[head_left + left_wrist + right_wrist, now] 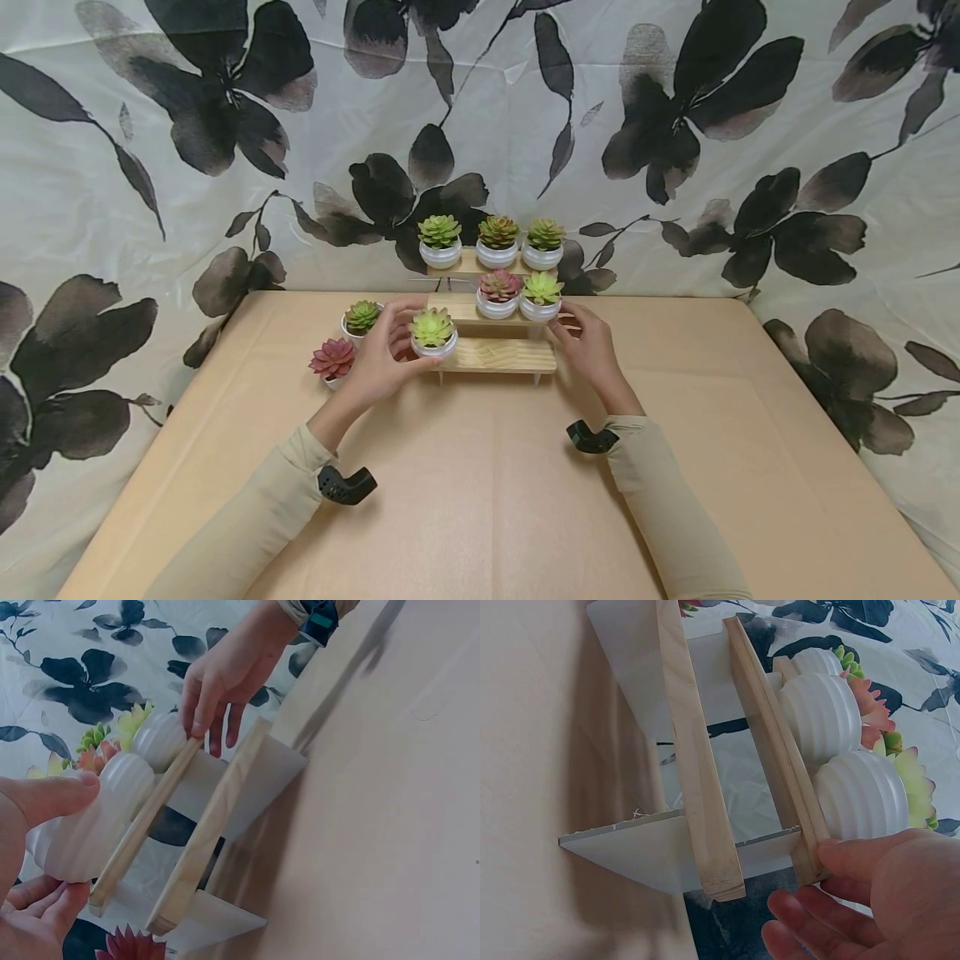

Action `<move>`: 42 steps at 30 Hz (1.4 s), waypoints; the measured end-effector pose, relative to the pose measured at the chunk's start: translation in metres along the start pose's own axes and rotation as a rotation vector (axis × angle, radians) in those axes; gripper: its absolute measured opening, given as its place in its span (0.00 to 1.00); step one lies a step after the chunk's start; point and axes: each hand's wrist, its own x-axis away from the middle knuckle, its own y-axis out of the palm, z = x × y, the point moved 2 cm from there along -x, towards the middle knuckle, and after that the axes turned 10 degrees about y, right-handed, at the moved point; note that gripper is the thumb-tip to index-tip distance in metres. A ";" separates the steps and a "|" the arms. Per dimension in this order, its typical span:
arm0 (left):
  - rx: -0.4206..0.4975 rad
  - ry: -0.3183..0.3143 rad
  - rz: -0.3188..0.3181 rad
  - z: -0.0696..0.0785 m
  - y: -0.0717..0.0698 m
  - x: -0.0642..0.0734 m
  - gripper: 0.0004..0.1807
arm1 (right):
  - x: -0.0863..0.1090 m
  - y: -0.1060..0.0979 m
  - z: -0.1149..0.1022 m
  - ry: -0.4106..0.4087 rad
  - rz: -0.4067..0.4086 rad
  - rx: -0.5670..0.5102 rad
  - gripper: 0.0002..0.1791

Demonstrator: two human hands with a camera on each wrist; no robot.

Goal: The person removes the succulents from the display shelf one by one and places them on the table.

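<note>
My left hand (381,357) grips a white pot with a light green succulent (432,327), thumb on one side and fingers on the other. The pot is at the left end of the middle step of a tiered wooden stand (504,357); whether it rests there I cannot tell. With my right hand (590,346) I pinch the right end of that step, the thumb beside a pot (866,796) in the right wrist view. A red succulent (499,286) and a bright green succulent (542,287) share the middle step. The front step bears no pots.
Three potted green succulents (440,232) line the top step. Left of the stand, a red succulent (333,358) and a green succulent (362,317) stand on the table (465,500), partly behind my left hand. A floral cloth (510,108) hangs behind the table.
</note>
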 end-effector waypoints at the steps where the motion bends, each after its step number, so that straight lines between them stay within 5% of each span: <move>1: -0.001 -0.003 -0.002 -0.001 0.000 0.001 0.46 | 0.000 0.000 0.000 0.000 0.000 -0.002 0.22; 19: -0.030 0.039 -0.022 -0.005 -0.004 0.018 0.45 | 0.000 0.000 0.000 0.005 0.000 -0.004 0.22; 27: -0.012 0.062 -0.080 -0.011 -0.005 0.028 0.47 | 0.001 0.001 0.000 0.015 -0.009 0.002 0.23; 42: -0.105 0.018 -0.140 -0.021 -0.002 0.044 0.42 | 0.001 0.001 0.000 0.011 -0.007 0.004 0.22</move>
